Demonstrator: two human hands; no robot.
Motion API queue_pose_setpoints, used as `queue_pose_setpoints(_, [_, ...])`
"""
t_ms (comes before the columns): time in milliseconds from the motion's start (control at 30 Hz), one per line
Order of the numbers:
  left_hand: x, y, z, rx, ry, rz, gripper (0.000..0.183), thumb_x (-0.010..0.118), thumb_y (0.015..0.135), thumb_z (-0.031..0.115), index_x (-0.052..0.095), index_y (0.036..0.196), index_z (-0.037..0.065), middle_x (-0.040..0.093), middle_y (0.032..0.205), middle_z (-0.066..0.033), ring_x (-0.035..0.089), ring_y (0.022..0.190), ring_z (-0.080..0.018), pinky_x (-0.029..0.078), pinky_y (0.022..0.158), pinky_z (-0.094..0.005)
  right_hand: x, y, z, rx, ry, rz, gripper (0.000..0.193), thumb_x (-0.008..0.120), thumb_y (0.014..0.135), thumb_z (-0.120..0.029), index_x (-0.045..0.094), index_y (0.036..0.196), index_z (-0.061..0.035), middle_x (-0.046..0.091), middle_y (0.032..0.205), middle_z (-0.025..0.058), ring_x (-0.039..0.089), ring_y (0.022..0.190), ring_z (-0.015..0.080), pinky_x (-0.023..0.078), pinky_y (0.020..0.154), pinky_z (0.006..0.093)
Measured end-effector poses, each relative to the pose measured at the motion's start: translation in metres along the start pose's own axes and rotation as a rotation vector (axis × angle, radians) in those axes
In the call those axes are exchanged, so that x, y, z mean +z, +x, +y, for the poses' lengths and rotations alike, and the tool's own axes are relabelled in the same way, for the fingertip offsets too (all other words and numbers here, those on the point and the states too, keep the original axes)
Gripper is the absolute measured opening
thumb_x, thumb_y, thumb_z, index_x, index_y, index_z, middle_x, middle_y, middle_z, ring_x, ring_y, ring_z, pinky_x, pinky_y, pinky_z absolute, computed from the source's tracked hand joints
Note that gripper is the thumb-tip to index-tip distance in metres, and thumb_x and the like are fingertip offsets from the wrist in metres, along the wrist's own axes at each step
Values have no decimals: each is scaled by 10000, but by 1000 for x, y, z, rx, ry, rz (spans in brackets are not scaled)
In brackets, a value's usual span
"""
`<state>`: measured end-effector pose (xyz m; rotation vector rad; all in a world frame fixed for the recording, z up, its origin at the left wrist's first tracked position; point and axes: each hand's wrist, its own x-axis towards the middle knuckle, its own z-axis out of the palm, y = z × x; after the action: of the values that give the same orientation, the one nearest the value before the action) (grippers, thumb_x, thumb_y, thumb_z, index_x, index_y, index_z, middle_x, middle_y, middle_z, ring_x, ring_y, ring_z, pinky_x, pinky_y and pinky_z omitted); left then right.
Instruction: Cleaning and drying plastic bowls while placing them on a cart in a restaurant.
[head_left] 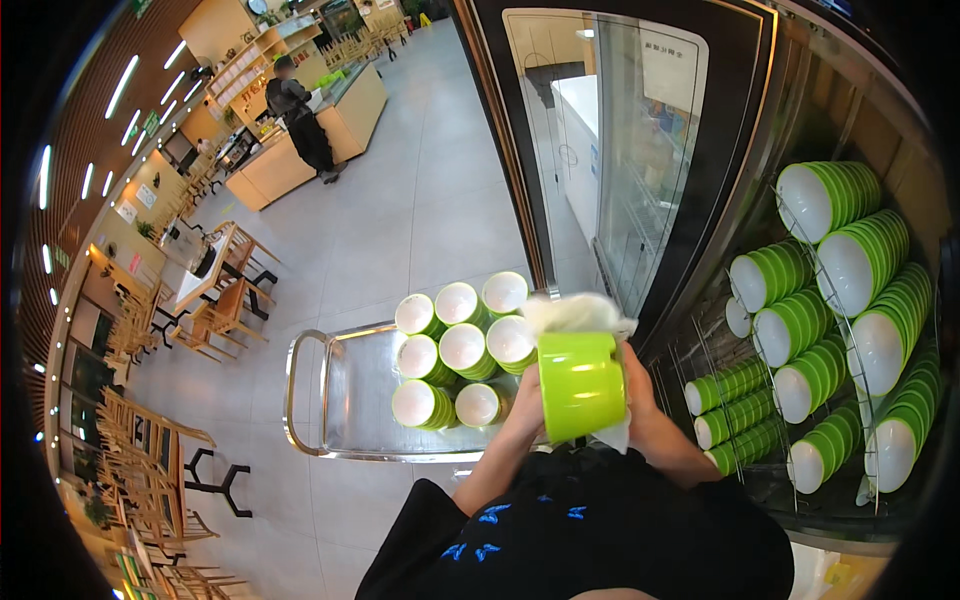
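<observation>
I hold a bright green bowl (582, 385) in front of my chest, tilted so that its glossy outer side shows. My left hand (528, 402) grips its left side. On the other side my right hand (638, 382) presses a white cloth (578, 312) against the bowl. The cloth bunches over the bowl's far edge, and a corner hangs out at the lower right. Most fingers of both hands are hidden behind the bowl. Just left of it, stacks of green bowls with white insides (463, 347) stand on a metal cart (360, 385).
At the right, a wire rack (775, 375) in a cabinet holds many stacked green bowls (860, 270) on their sides. A dark-framed glass door (640, 150) stands ahead. Tables and wooden chairs (215, 310) line the left. A person in dark clothes (298, 115) stands at a far counter (350, 120).
</observation>
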<state>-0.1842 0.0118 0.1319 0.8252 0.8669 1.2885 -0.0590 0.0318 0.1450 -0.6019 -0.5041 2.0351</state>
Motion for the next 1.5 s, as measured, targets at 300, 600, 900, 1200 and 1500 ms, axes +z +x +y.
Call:
queue_pose_setpoints(300, [-7, 19, -46, 576, 768, 609, 125, 476, 765, 125, 482, 752, 0, 375, 409, -119, 381, 319, -148, 268, 343, -307, -38, -16, 43, -11, 315, -54, 344, 279, 837, -274, 423, 1060, -55, 490, 1030, 65, 475, 933, 207, 373, 807, 325])
queue_pose_setpoints(600, [12, 13, -52, 769, 973, 435, 18, 486, 705, 35, 478, 705, 19, 417, 444, -133, 454, 377, -253, 312, 363, -320, -69, -35, 3, -645, -875, 441, 214, 369, 794, -159, 454, 734, 28, 451, 628, 66, 408, 581, 134, 324, 539, 272])
queue_pose_setpoints(900, [57, 4, -67, 327, 621, 262, 151, 470, 761, 121, 514, 767, -23, 515, 540, -107, 507, 450, -138, 360, 414, -257, -100, -50, -36, -371, -382, 501, 320, 306, 828, -220, 511, 835, 26, 515, 678, 46, 465, 642, 108, 367, 585, 214])
queue_pose_setpoints(1200, [48, 2, -75, 375, 759, 469, 127, 489, 749, 112, 491, 750, -15, 507, 523, -105, 494, 457, -152, 366, 424, -271, -124, -53, -36, -137, -1074, -195, 499, 596, 678, -225, 396, 1063, 21, 533, 912, 124, 516, 825, 184, 405, 710, 299])
queue_pose_setpoints(1500, [42, -1, -92, 42, 1098, 26, 305, 574, 696, 289, 464, 819, 32, 555, 617, -78, 543, 503, -223, 416, 467, -304, -197, -21, 10, -14, -462, 577, 301, 483, 703, -233, 540, 849, 24, 557, 733, 84, 534, 672, 168, 419, 610, 279])
